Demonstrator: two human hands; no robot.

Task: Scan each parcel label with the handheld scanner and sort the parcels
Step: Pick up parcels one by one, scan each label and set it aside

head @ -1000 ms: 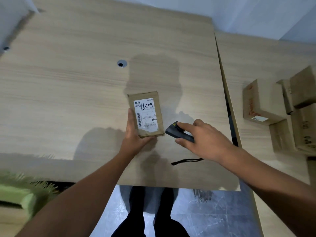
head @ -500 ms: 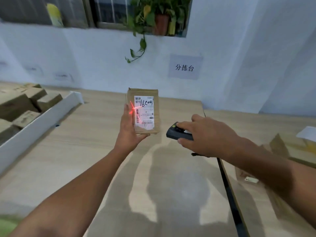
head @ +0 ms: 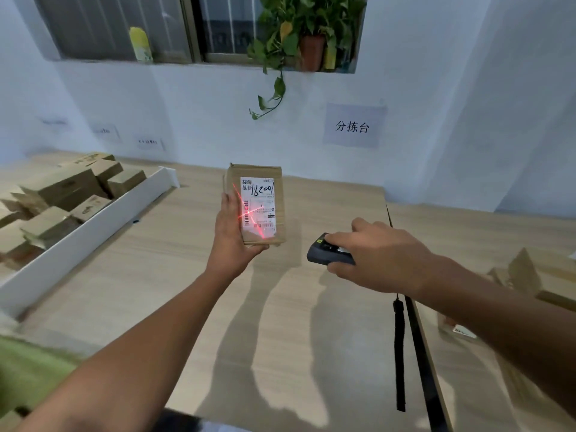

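My left hand (head: pixel 231 235) holds a small brown cardboard parcel (head: pixel 279 194) upright above the wooden table (head: pixel 174 275), its white label (head: pixel 258 204) facing me. Red laser lines cross the label's barcode. To the right, my right hand (head: pixel 378 252) grips a dark handheld scanner (head: pixel 325 252) pointed at the parcel, a gap between them. The scanner's black wrist strap (head: pixel 399 353) hangs down below my forearm.
A white divider board (head: pixel 90 226) runs along the left, with several cardboard boxes (head: pixel 65 191) piled behind it. More boxes (head: pixel 523 272) lie on the adjoining table at the right. A paper sign (head: pixel 353 126) and a potted plant (head: pixel 299 35) are on the far wall.
The parcel has been lifted off the table and held upright. The view has risen from the tabletop toward the wall. The laser lines now cross on the barcode.
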